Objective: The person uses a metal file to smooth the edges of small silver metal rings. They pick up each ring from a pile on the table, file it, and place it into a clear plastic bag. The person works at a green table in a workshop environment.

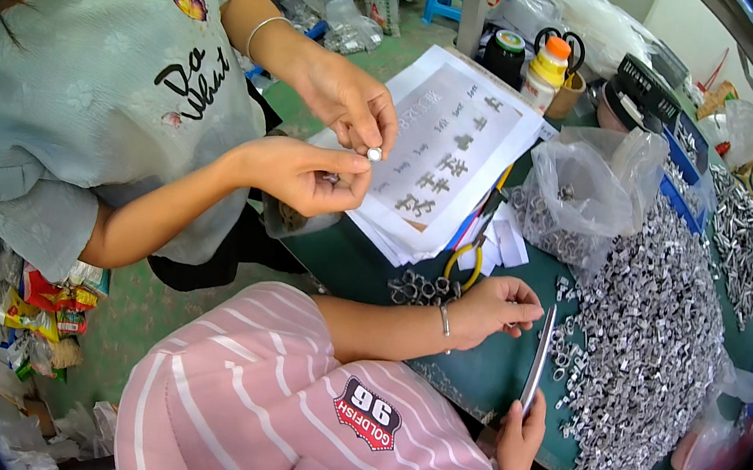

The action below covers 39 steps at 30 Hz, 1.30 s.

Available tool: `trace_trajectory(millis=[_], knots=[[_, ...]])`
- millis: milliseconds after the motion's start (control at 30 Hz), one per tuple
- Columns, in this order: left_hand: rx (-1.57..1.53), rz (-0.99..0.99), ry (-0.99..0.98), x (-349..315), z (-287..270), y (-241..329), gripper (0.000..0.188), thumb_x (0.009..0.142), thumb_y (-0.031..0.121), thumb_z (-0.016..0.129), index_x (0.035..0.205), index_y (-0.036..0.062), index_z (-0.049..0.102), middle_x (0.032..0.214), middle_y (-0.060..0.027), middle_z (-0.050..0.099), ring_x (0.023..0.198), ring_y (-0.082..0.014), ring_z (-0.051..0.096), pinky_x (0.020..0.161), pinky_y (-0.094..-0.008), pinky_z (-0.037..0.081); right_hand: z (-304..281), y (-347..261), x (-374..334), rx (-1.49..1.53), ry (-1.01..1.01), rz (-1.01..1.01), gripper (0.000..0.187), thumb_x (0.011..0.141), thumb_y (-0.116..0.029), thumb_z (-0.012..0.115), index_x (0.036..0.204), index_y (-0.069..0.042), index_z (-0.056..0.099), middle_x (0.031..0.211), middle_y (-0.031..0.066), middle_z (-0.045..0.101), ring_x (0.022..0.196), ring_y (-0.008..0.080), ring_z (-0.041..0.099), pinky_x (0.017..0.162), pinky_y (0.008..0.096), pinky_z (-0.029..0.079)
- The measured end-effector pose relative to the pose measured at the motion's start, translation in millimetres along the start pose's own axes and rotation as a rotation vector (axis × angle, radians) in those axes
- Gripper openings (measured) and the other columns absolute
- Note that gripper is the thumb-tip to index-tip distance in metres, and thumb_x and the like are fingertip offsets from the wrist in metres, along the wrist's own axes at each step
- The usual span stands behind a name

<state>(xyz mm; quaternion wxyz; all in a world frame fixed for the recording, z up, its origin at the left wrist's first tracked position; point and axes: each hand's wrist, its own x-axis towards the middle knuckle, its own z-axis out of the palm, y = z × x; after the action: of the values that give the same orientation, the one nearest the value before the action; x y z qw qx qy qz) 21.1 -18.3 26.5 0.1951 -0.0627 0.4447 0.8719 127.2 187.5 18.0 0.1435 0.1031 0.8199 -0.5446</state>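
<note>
My left hand (494, 313) is over the green table with a bracelet on its wrist. Its fingertips are pinched together; whatever is between them is too small to make out. My right hand (521, 433), lower down at the table's near edge, grips a long slim silver pair of tweezers (537, 363). The tips point up, a little right of my left fingertips. Just beyond the tweezers lie small loose metal pieces (561, 352), at the edge of a large heap of small silver metal parts (649, 353).
A co-worker's hands (332, 140) hold a small shiny metal piece at the upper left. Papers with part pictures (443, 149), yellow-handled pliers (467, 263), metal rings (422, 288) and a plastic bag of rings (578, 203) lie on the table. Bottles (547, 73) stand behind.
</note>
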Motion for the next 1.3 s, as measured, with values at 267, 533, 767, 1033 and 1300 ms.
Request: trace_trajectory(millis=[267, 533, 767, 1033, 1300], knots=[[-0.048, -0.055, 0.001, -13.8, -1.8, -3.3, 0.014, 0.085, 0.016, 0.061, 0.094, 0.0063, 0.057, 0.086, -0.0029, 0.061, 0.074, -0.009, 0.056, 0.062, -0.0229, 0.047, 14.2, -19.9, 6.4, -0.341, 0.062, -0.165, 0.044, 0.084, -0.005, 0.049, 0.127, 0.002, 0.037, 0.104, 0.0249, 0.055, 0.086, 0.0321, 0.057, 0.077, 0.0358, 0.044], [-0.374, -0.198, -0.275, -41.4, 14.0, 8.6, 0.018, 0.092, 0.022, 0.048, 0.094, 0.0044, 0.053, 0.075, -0.0033, 0.054, 0.056, -0.0085, 0.049, 0.042, -0.0185, 0.033, 22.8, -14.2, 10.7, -0.35, 0.203, -0.239, 0.039, 0.089, -0.013, 0.048, 0.125, 0.001, 0.041, 0.1, 0.0238, 0.058, 0.087, 0.0342, 0.06, 0.073, 0.0369, 0.046], [-0.345, -0.066, -0.928, -92.8, 33.2, 66.0, 0.014, 0.086, 0.014, 0.055, 0.085, 0.0001, 0.057, 0.066, -0.0047, 0.055, 0.045, -0.0101, 0.046, 0.037, -0.0208, 0.029, 25.8, -7.5, 13.0, -0.359, 0.309, -0.454, 0.037, 0.089, -0.013, 0.048, 0.123, 0.0, 0.042, 0.097, 0.0239, 0.059, 0.083, 0.0363, 0.06, 0.07, 0.038, 0.047], [0.177, 0.858, -1.857, -157.5, 65.6, 143.1, 0.016, 0.079, 0.013, 0.06, 0.089, 0.0012, 0.06, 0.072, -0.012, 0.058, 0.056, -0.0179, 0.054, 0.048, -0.0283, 0.041, 20.2, 0.9, 6.7, -0.406, 0.352, -0.331, 0.037, 0.088, -0.016, 0.05, 0.122, -0.004, 0.044, 0.087, 0.0222, 0.06, 0.075, 0.0364, 0.06, 0.066, 0.039, 0.046], [0.2, 0.971, -1.948, -194.8, 83.4, 145.6, 0.022, 0.084, 0.015, 0.048, 0.104, 0.01, 0.055, 0.067, -0.008, 0.052, 0.053, -0.0153, 0.049, 0.045, -0.0275, 0.035, 26.2, -7.3, 10.1, -0.444, 0.337, -0.401, 0.035, 0.087, -0.021, 0.05, 0.118, -0.008, 0.043, 0.091, 0.0199, 0.06, 0.081, 0.0392, 0.057, 0.068, 0.0454, 0.045]])
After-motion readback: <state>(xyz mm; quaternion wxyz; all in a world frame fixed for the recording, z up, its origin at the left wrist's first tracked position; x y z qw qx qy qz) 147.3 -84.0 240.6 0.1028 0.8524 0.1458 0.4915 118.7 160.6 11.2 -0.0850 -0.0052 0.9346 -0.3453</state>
